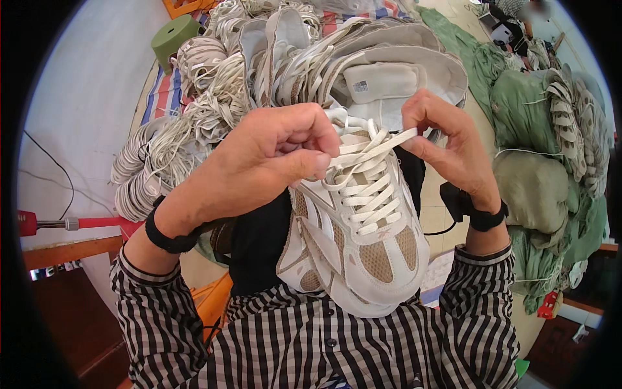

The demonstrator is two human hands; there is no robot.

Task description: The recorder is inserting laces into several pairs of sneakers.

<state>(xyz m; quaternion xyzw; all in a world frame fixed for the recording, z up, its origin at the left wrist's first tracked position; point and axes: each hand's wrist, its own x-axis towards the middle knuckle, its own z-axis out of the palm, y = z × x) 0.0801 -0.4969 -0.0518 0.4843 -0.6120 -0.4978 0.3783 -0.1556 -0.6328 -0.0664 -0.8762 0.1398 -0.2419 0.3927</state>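
Observation:
On my lap lies a white and tan sneaker upper [382,259] with its toe toward me; more uppers of the same kind are stacked beneath it. A cream shoelace [370,200] runs zigzag through its eyelets. Above the top of the lacing, the loose lace crosses over itself between my hands. My left hand [278,142] is closed in a pinch, thumb against fingers, at the lace's left side. Thumb and forefinger of my right hand [447,133] pinch the flat lace end on the right. Both wrists wear black bands.
Beyond my hands stands a row of similar shoe uppers [427,71]. At left lie bundled uppers with tangled laces [207,110] and a green spool [175,37]. Green sacks [528,104] are piled at right. A red-handled tool [48,224] juts in at far left.

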